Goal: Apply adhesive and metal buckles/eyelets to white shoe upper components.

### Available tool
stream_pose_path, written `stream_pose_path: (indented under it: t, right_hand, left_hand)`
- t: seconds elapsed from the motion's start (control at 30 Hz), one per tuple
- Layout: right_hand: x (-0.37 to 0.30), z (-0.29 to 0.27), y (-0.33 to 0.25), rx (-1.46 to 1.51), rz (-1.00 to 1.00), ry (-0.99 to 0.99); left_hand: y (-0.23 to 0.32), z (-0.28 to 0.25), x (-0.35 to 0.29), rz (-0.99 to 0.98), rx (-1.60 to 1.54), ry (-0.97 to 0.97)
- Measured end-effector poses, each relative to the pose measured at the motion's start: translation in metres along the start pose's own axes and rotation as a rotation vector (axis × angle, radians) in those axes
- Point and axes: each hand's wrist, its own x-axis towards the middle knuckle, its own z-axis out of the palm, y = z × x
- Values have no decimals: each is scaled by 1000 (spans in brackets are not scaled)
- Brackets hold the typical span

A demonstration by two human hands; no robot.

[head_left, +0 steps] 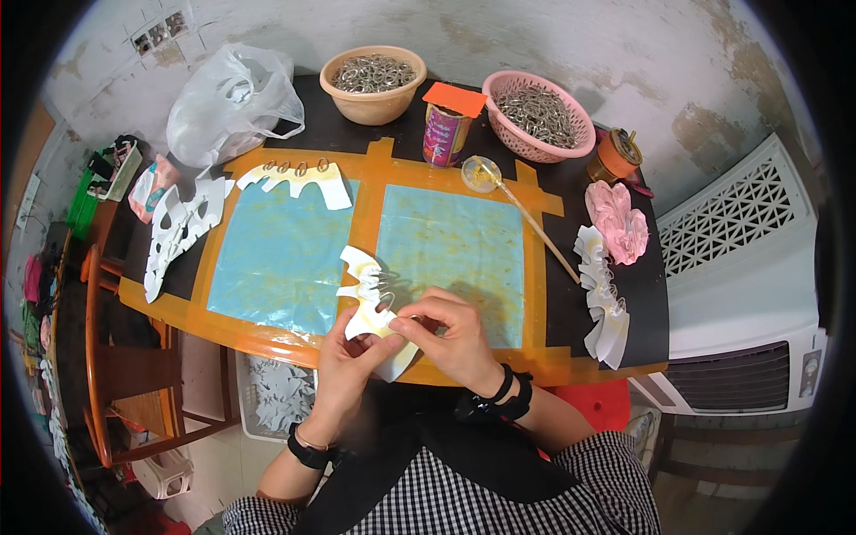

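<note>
My left hand (343, 366) grips a white cut-out strip (366, 319) with wavy tabs and yellowish smears, thumb on top. Several metal rings (382, 278) stand along the strip's right edge. My right hand (450, 332) is closed in a pinch at that same edge, just below the lowest visible ring. What lies between its fingertips is too small to tell from the strip's edge. A similar strip with rings (299, 181) lies at the back of the left blue sheet (276, 259). Another ringed strip (608, 312) rests at the table's right.
At the back stand a cream bowl (370, 110) and a pink basket (512, 145), both with metal rings. Between them is an orange-topped cup (446, 138). A stick (539, 232) leans from a small round dish (481, 175). Loose white cut-outs (183, 227) lie left.
</note>
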Motion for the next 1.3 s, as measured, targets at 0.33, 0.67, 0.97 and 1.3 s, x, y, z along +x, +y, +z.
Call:
stream_pose_path:
  t: [0.33, 0.67, 0.97, 1.3]
  right_hand:
    - [-2, 2, 3, 23, -15, 30]
    - [-1, 1, -3, -21, -61, 55]
    - [-1, 0, 8, 94, 18, 10]
    - [1, 10, 15, 283, 108, 150]
  left_hand:
    - [-5, -13, 0, -25, 74, -3]
    - [-3, 4, 3, 68, -39, 26]
    - [-10, 6, 11, 88, -25, 105]
    - [-12, 8, 14, -2, -161, 107]
